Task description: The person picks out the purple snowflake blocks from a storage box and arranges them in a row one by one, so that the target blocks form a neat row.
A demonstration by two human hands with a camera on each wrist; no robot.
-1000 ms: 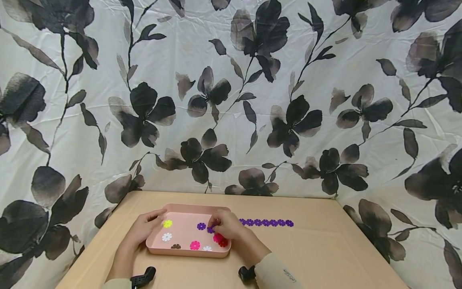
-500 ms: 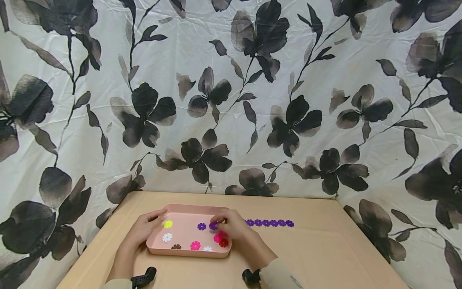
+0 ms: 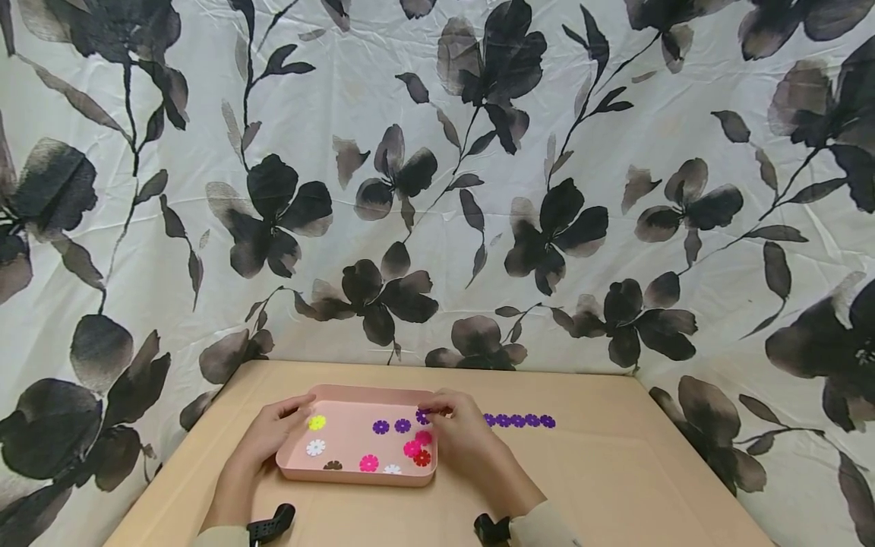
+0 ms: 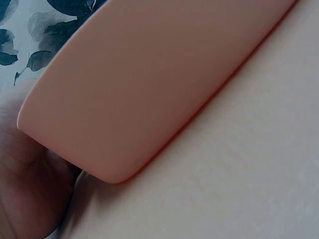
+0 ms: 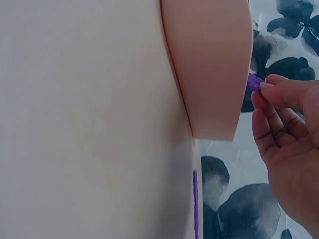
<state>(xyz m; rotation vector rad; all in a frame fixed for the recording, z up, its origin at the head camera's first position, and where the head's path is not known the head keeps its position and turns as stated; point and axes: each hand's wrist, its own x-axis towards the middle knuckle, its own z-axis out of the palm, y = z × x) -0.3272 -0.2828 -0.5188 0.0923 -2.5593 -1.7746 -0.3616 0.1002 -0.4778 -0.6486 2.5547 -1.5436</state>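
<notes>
Pink tray (image 3: pixel 355 477), shallow, rounded corners, smooth matte plastic, sits near-left of centre on the tan desk (image 3: pixel 615 486).

L hand (image 3: pixel 270 433) grips the tray's left edge, fingers curled over the far-left corner; wrist view shows the palm (image 4: pixel 25 199) against the tray's outer wall.

R hand (image 3: pixel 461 433) at the tray's far-right corner, thumb and fingertips (image 5: pixel 266 92) pinching a small purple flower piece (image 3: pixel 423 416). In the R wrist view the piece (image 5: pixel 254 82) pokes out just beside the tray wall (image 5: pixel 214 69), held over the rim.

Pieces are flat, toothed discs like small gear-flowers.

In tray:
- yellow one (image 3: pixel 317 422), far-left
- white one (image 3: pixel 315 447), just nearer than the yellow
- brown one (image 3: pixel 333 465) at the near wall
- 2 purple (image 3: pixel 391 426) side by side, mid tray
- magenta one (image 3: pixel 369 463), near side
- another white (image 3: pixel 393 469) at the near wall, partly hidden
- pink and red cluster (image 3: pixel 418 452), overlapping, right side of tray by the R hand

On desk, right of the tray: row of purple pieces (image 3: pixel 519 420), edge-linked into a straight chain running left-right, left end hidden behind the R hand.

Backdrop: wrinkled white cloth (image 3: pixel 437 190) w/ black ink-style flower print. Black wrist straps (image 3: pixel 272 524) at the near edge of view.
</notes>
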